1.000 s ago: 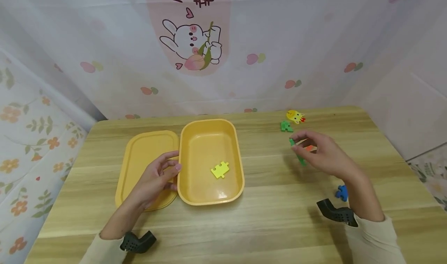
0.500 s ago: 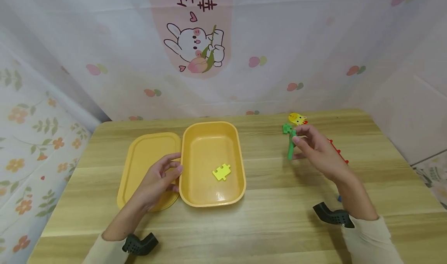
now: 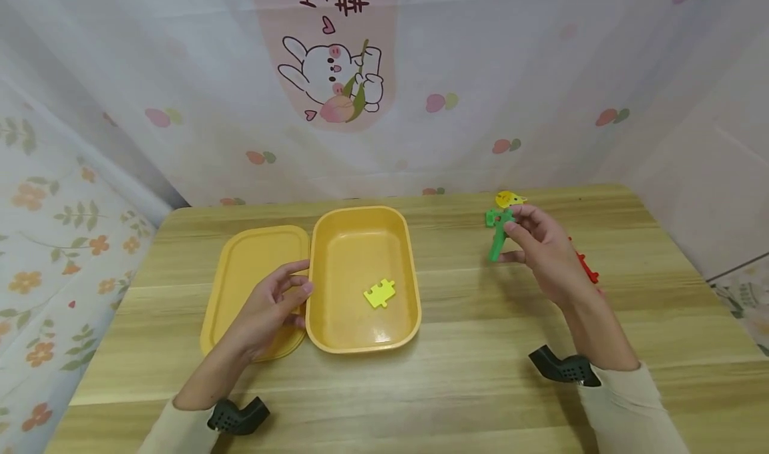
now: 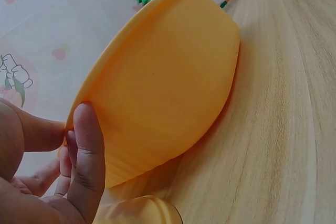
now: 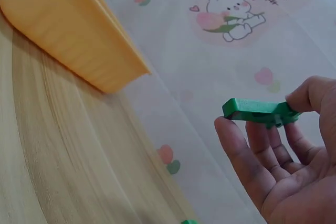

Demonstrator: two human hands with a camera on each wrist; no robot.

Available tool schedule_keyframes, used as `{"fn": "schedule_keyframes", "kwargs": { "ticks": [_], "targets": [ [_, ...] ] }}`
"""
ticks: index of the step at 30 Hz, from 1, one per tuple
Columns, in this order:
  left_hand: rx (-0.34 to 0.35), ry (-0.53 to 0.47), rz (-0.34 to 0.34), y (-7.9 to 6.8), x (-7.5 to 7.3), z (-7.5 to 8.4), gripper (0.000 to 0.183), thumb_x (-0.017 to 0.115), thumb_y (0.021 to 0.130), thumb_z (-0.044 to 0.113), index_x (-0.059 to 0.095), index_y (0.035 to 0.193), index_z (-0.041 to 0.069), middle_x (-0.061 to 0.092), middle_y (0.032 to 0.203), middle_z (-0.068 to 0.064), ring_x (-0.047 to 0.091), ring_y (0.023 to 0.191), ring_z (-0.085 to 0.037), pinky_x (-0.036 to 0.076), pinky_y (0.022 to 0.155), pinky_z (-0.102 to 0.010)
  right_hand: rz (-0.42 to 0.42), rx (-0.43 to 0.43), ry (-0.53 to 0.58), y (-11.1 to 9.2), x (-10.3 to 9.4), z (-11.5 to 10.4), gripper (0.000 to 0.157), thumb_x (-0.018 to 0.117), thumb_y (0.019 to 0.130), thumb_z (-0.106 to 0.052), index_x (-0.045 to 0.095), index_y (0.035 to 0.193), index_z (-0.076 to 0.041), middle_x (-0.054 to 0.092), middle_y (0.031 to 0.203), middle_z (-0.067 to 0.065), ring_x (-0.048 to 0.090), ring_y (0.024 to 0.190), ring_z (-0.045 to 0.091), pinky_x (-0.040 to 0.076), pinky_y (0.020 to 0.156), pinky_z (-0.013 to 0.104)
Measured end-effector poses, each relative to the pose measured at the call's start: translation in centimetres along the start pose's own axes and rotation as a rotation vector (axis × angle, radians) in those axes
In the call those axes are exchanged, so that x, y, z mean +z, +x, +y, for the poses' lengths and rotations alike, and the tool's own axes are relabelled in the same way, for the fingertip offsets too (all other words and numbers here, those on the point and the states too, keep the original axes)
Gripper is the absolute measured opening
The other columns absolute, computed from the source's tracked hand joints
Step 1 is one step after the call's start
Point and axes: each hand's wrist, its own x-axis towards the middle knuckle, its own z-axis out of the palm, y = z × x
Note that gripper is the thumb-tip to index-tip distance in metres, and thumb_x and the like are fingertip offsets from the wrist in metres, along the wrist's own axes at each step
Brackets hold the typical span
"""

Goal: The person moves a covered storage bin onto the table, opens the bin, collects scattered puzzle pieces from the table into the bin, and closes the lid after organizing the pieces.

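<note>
My right hand [image 3: 549, 257] pinches a green puzzle piece [image 3: 500, 237] between thumb and fingers, above the right side of the table. In the right wrist view this green piece [image 5: 257, 109] appears edge-on, its outer end on a fingertip. At the left wall of a yellow plastic box [image 3: 318, 334], my left hand [image 3: 270, 307] grips the rim; the left wrist view has its fingers [image 4: 88, 145] against the outer wall. Inside the box lies a lime-yellow puzzle piece [image 3: 380, 294]. Another green piece [image 3: 491, 218] rests on the table beyond the right hand, partly covered by the held one.
The yellow lid [image 3: 237, 287] lies flat left of the box, partly beneath the left forearm. A yellow animal-face piece [image 3: 509, 199] sits near the table's back edge. A red piece [image 3: 587, 268] shows beside the right wrist. Behind the table hangs a printed curtain [image 3: 456, 53].
My right hand has risen and shifted slightly left and away, turning the green piece so its broad face shows. A red piece has come into sight by the wrist. The left hand holds still.
</note>
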Motion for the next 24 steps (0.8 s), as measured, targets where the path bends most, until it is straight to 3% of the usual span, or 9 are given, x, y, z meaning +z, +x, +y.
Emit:
{"fn": "schedule_keyframes", "kwargs": {
  "ticks": [10,19,24],
  "targets": [
    [-0.021,-0.004,-0.006,-0.2,-0.2,0.0,0.062,0.061,0.109,0.021,0.033,0.162,0.005,0.055,0.121,-0.004,0.061,0.087,-0.008,0.062,0.065,-0.025,-0.043,0.021,-0.068,0.2,1.1,0.1,0.026,0.063,0.108,-0.020,0.054,0.130,-0.011,0.058,0.119,-0.001,0.063,0.100,0.008,0.067,0.078,0.030],
    [-0.019,-0.006,-0.012,-0.1,-0.2,-0.1,0.062,0.060,0.109,0.019,0.033,0.162,0.005,0.055,0.120,-0.003,0.061,0.087,-0.008,0.062,0.065,-0.024,-0.064,-0.001,-0.069,0.0,2.6,-0.2,0.022,0.062,0.108,-0.016,0.055,0.128,-0.011,0.056,0.117,0.002,0.067,0.089,0.008,0.067,0.078,0.032],
    [-0.019,-0.005,-0.014,-0.1,-0.3,-0.1,0.062,0.060,0.109,0.020,0.033,0.163,0.006,0.056,0.121,-0.003,0.061,0.087,-0.008,0.062,0.065,-0.024,-0.051,-0.035,-0.044,0.0,3.8,-0.2,0.020,0.061,0.108,-0.014,0.056,0.127,-0.011,0.058,0.116,0.001,0.066,0.092,0.007,0.067,0.077,0.032]
  ]
}}
